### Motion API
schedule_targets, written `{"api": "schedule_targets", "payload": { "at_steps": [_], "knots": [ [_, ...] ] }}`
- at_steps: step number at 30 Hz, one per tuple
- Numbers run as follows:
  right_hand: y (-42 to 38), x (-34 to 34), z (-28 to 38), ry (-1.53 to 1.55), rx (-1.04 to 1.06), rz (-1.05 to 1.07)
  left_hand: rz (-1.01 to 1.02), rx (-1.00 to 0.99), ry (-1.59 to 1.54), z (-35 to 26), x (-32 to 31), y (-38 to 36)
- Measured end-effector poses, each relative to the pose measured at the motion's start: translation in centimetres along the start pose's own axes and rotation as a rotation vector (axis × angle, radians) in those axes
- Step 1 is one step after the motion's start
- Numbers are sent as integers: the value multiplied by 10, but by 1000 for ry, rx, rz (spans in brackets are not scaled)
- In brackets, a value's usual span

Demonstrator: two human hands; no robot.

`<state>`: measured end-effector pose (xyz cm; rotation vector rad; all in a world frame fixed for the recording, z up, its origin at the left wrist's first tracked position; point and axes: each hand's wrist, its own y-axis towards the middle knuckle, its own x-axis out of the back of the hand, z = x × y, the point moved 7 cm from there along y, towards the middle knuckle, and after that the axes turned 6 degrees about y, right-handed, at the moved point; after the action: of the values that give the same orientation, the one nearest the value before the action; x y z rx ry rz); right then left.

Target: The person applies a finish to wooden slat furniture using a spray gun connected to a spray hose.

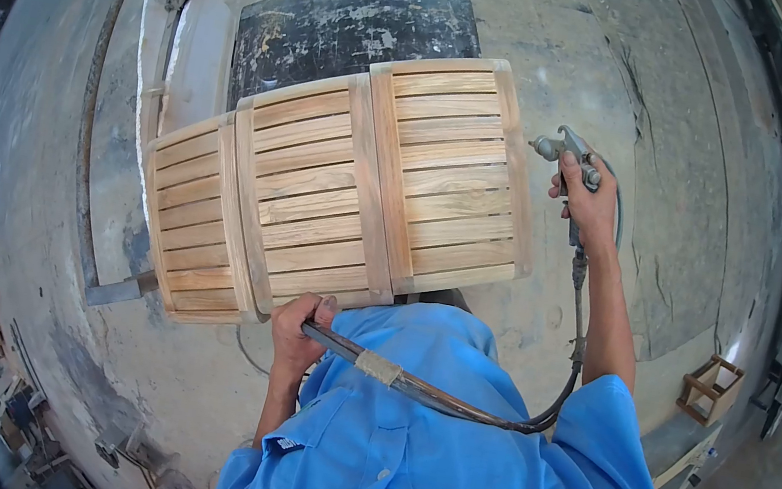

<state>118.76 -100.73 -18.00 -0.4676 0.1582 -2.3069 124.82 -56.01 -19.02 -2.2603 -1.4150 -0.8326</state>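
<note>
My right hand (585, 198) is wrapped round a metal spray gun (575, 161), whose nozzle points left at the right edge of a slatted wooden panel (452, 173). The nozzle and the panel stand apart. No spray can be made out. My left hand (299, 332) is closed round a dark hose (420, 387) with a tape wrap, near the panel's lower edge. From there the hose runs across my blue shirt and loops up to the gun. Two more slatted panels, a middle panel (313, 192) and a left panel (197, 226), continue the row.
A scuffed black board (363, 28) lies behind the panels. To the left is a metal frame (97, 130) with a pale sheet (197, 64). A small wooden frame (711, 389) stands at right on the stained concrete floor (630, 68).
</note>
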Motion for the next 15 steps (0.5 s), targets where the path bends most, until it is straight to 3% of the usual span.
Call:
{"api": "schedule_targets", "payload": {
  "at_steps": [7, 9, 15],
  "knots": [
    [15, -4, -25, 90, 121, -150, 35, -1, 109, -2, 10, -2],
    [16, -16, -24, 54, 295, -204, 25, 7, 137, -11, 16, 2],
    [-14, -89, -15, 100, 290, 54, 30, 38, 131, -17, 14, 5]
  ]
}}
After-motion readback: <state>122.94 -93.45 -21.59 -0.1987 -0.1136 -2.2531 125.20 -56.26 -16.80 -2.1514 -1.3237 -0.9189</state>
